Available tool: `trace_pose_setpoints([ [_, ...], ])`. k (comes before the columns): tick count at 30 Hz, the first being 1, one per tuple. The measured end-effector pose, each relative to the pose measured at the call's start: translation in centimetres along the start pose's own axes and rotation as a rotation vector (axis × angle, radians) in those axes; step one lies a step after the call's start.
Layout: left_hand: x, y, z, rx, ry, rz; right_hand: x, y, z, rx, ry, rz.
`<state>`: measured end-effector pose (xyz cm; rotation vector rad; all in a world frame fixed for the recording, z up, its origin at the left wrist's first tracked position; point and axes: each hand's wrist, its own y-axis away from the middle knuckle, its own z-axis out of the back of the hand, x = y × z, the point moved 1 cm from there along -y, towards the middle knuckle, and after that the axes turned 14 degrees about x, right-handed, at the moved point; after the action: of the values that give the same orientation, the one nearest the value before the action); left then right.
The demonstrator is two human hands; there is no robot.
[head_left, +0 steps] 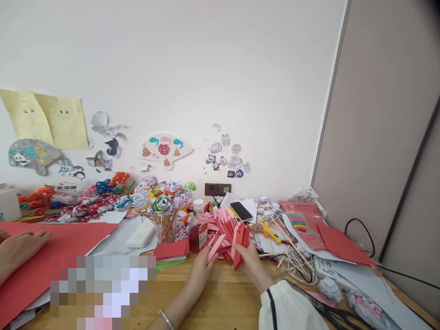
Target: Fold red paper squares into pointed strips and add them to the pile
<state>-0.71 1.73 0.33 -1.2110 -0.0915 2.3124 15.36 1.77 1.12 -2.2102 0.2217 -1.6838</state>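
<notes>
Nearly closed, left hand (202,264) is pinching pink paper (216,248), right hand (250,260) clasping red strips (241,236) (seemingly gathering), likely needing alignment next

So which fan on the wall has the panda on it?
The greyish fan at far left, by the yellow paper, has the panda. The other fan, nearer the middle, is white with a red symbol.
</notes>
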Motion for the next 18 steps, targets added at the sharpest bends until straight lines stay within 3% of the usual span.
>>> trace_pose_setpoints([
  [4, -0.4, 0.5, -1.4, 0.058, -0.003, -0.106, -2.2, 0.9, -3.0, 0.055, -0.058, 0.009],
  [7, -0.7, 1.1, -2.1, 0.089, -0.068, -0.134, -3.0, 0.6, -3.9, -0.028, 0.02, -0.014],
  [10, -0.9, 1.3, -2.0, 0.1, -0.105, -0.135, -2.3, -0.2, -2.9, -0.15, 0.08, -0.01],
  [14, -1.3, 1.0, -0.7, -0.089, 0.041, -0.106, -1.0, -0.4, -1.2, -0.221, 0.085, -0.012],
  [18, -1.3, 0.8, 0.2, -0.319, 0.385, -0.042, -2.2, 0.6, -2.9, -0.042, 0.099, -0.07],
])
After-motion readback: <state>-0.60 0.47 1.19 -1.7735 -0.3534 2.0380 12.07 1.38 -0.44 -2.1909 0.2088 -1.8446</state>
